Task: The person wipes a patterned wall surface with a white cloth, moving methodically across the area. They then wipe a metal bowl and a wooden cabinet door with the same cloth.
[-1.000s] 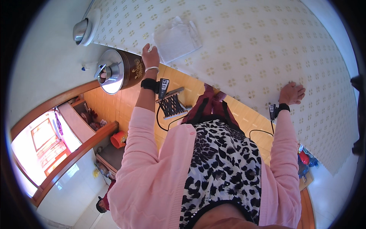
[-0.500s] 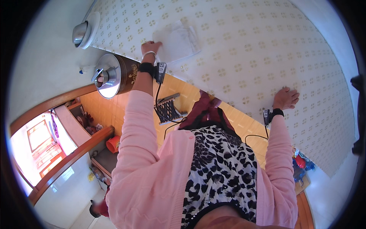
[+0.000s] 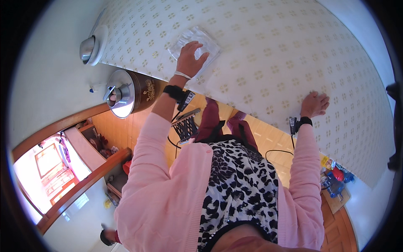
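Note:
My left hand point(image 3: 192, 59) is over a folded, wrinkled whitish piece point(image 3: 208, 44), its thumb spread from slightly bent fingers. Whether that piece is cloth or thin plastic I cannot tell; the hand hides part of it. It lies near the close edge of a long table with a white cover point(image 3: 252, 54) patterned in small gold flowers. Farther right, my right hand point(image 3: 315, 104) rests on the same cover, fingers apart and holding nothing. Both wrists carry black straps with small devices and cables.
A brown drum-shaped container point(image 3: 145, 90) with a shiny lid and metal vessels stands left of the table. Metal bowls point(image 3: 88, 49) sit at the far left. A folding stool point(image 3: 185, 126) is below the table edge. Blue bottles point(image 3: 334, 185) stand at lower right. Another person point(image 3: 110, 236) shows at lower left.
My left hand has shifted right from the piece's left edge onto it, and its fingers have spread. The piece looks more wrinkled. My right hand has hardly moved.

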Tool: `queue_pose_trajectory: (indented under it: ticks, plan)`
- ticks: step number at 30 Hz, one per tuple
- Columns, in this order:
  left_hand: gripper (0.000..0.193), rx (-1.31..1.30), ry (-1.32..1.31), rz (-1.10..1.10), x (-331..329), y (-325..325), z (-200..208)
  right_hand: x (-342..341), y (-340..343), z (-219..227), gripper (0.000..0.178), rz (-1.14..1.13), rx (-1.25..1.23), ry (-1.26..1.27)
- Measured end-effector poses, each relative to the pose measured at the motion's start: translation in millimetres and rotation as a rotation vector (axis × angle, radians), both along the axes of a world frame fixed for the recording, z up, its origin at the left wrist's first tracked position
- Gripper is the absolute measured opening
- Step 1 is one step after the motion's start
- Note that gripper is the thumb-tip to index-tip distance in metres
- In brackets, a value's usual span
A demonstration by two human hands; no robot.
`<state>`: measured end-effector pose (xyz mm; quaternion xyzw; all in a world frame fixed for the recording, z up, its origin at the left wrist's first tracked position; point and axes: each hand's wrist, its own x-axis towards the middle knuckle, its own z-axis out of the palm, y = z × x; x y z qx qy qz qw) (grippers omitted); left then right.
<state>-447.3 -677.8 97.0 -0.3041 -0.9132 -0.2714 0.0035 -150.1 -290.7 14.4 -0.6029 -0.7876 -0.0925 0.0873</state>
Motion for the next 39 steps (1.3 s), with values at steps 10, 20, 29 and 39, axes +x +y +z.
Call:
queue_pose_trajectory:
  ticks: [10, 20, 29, 39]
  plan:
    - [0.079, -0.325, 0.164, -0.138, -32.4, -6.8, -55.5, 31.1, 26.2, -29.1, 0.050, 0.203, 0.153, -0.216]
    - [0.079, -0.314, 0.067, 0.062, -193.6, -129.0, -49.4, -199.6, -148.2, -17.6, 0.059, 0.441, 0.002, 0.030]
    - [0.083, -0.375, 0.104, 0.370, -344.0, -240.3, -56.2, -290.0, -229.8, 9.2, 0.052, 0.619, -0.061, 0.124]
    - [0.084, -0.417, 0.072, 0.678, -371.5, -360.0, -59.0, -286.1, -227.3, 13.4, 0.051, 0.641, -0.072, 0.100]
